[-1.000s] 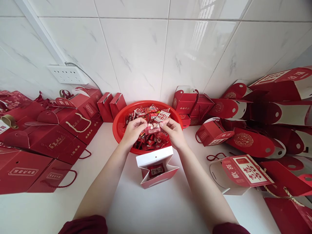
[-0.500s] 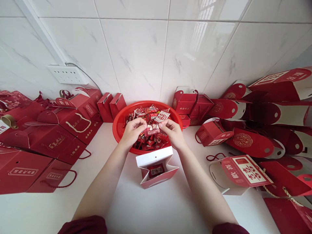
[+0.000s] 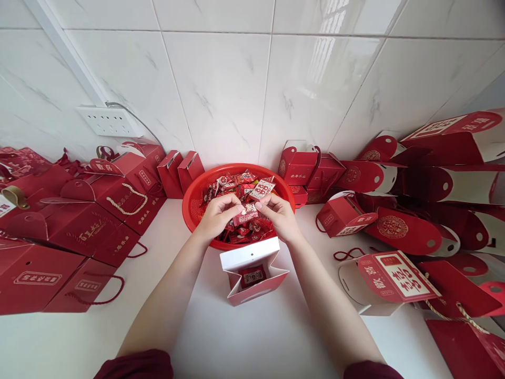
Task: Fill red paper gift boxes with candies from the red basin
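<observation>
red sweet packet [image 3: 248, 212] is hanging over the basket [image 3: 193, 202]; your left hand [image 3: 216, 217] and right hand [image 3: 281, 216] are pinching its ends with the fingers; loosening risks it dropping short of the open box [image 3: 254, 271].

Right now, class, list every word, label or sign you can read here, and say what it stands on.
"囍": white flap of the gift box lying at right.
"囍": round gold emblem on the flat red box behind it.
Gold characters on the red boxes at left: too blurred to read.
Print on the packet pinched by the left hand and right hand: unreadable.
</observation>
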`<state>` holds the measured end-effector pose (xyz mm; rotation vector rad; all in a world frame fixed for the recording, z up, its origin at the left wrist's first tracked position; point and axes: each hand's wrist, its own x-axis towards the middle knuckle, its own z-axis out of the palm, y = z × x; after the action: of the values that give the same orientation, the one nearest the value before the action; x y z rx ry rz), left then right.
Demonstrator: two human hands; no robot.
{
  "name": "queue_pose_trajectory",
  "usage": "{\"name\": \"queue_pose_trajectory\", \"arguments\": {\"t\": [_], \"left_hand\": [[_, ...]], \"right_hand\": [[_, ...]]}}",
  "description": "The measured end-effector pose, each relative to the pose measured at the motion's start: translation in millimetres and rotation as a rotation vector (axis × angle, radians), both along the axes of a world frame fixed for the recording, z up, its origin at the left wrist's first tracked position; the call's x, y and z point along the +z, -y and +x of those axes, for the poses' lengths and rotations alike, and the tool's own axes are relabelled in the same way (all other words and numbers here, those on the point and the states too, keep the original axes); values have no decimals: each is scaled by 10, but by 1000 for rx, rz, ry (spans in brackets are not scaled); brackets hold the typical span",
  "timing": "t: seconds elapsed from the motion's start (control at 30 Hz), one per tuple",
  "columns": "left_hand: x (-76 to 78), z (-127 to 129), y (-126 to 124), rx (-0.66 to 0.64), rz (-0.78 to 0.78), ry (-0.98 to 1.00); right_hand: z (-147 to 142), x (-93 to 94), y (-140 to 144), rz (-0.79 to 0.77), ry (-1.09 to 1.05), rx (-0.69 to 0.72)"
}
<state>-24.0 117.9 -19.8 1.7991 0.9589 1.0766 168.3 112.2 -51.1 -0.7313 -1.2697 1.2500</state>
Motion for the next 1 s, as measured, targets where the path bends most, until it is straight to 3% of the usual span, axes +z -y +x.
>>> {"name": "queue_pose_trajectory", "arguments": {"t": [0.23,0.77,1.0], "left_hand": [[17,7,23,9,45,-15],[41,-13,16,-166,-13,-87],[45,34,57,-93,21,-64]], "right_hand": [[7,12,6,0,14,5],[28,43,39,51,84,91],[31,46,40,33,47,105]]}}
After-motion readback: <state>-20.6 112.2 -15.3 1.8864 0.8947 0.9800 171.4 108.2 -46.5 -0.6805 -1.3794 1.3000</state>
